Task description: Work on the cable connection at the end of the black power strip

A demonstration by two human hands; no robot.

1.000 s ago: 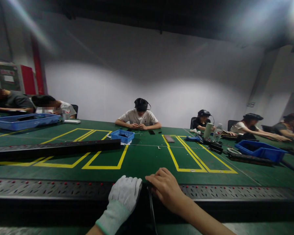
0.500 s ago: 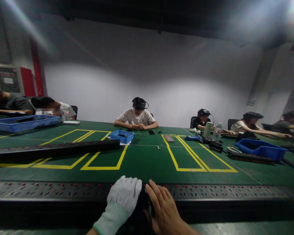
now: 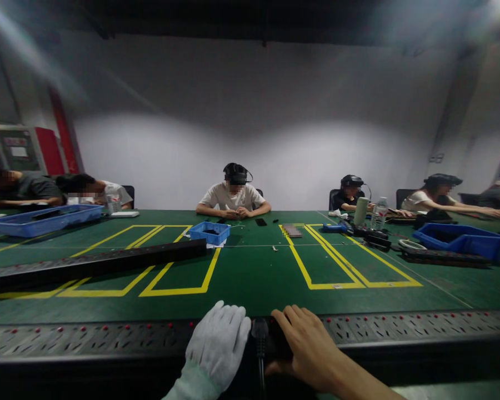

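A long black power strip (image 3: pixel 120 340) with rows of slots and small red lights runs across the near side of the table. My left hand (image 3: pixel 220 344), in a white glove with a green cuff, lies over the strip with its fingers wrapped over the far edge. Just right of the glove, a black plug (image 3: pixel 260 329) stands in the strip, its cord hanging toward me. My bare right hand (image 3: pixel 310 347) grips the strip right of the plug, fingers over the top and thumb on the near side. The fingertips of both hands are partly hidden.
Another black strip (image 3: pixel 95 264) lies slantwise at left on the green table (image 3: pixel 250 278). Blue bins (image 3: pixel 210 232) stand farther back and at both sides. A bottle (image 3: pixel 380 214) and black devices are at right. Several people sit along the far side.
My right hand has moved right, away from the plug, which now shows in full between my hands. My left hand stays on the strip. The view has shifted slightly.
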